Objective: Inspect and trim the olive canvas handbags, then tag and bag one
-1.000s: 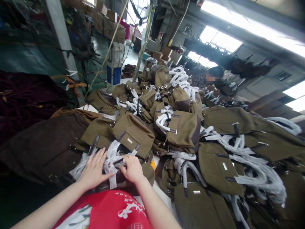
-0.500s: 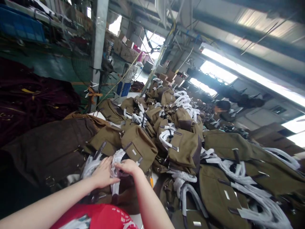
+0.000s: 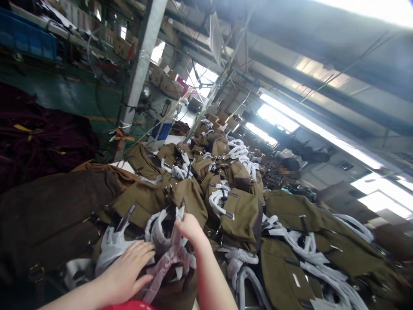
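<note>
Before me lies an olive-green bag (image 3: pixel 190 196) with dark trim, its handles (image 3: pixel 171 254) wrapped in white tissue-like material. My right hand (image 3: pixel 189 228) is closed around one upper part of the wrapped handle, by the bag's front. Lower and to the left, my left hand (image 3: pixel 130 267) lies flat with its fingers stretched and thumb apart. It rests beside the wrapping, against another white-wrapped strap (image 3: pixel 111 249). Whether its palm touches that strap I cannot tell.
More olive bags (image 3: pixel 241 211) with wrapped handles are heaped ahead and to the right. A dark brown bag (image 3: pixel 54 206) lies at left, with maroon bags (image 3: pixel 41 133) beyond. A metal post (image 3: pixel 137 73) rises behind the heap. Another person (image 3: pixel 274 172) is at the far right.
My right hand has shifted from lying over the wrapped handle to gripping it and drawing it up. My left hand has moved down and left, apart from the right.
</note>
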`<action>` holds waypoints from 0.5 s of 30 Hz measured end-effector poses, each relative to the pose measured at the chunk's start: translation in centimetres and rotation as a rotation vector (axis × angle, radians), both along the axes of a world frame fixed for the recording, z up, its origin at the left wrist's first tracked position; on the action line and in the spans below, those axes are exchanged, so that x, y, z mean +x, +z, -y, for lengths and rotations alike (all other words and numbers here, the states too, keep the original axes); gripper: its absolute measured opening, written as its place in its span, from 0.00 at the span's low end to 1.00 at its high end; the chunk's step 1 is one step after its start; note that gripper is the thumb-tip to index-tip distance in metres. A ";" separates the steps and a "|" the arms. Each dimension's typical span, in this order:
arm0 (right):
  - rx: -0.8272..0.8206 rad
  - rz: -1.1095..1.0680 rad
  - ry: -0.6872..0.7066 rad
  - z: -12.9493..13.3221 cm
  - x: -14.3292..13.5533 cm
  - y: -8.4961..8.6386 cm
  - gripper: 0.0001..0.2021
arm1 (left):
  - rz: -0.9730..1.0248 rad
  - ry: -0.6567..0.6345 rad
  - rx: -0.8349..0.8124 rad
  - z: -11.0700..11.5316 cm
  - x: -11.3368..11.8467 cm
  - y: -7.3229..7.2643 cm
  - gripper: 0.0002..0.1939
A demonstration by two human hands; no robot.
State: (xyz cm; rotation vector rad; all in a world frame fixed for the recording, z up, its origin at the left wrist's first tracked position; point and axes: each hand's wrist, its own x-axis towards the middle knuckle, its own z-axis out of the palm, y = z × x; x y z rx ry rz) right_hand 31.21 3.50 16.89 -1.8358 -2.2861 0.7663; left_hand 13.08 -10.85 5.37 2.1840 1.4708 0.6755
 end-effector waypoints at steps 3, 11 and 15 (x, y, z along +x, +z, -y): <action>-0.004 -0.210 -0.069 -0.1 2.0 3.3 0.11 | 0.044 0.020 0.069 -0.5 0.7 0.4 0.25; 0.007 -1.552 0.009 6.5 1.7 17.2 0.18 | 0.152 0.115 0.562 -3.7 3.1 12.7 0.43; -0.047 -1.686 0.043 8.9 2.4 18.4 0.19 | 0.085 0.036 0.712 -4.9 1.9 20.0 0.16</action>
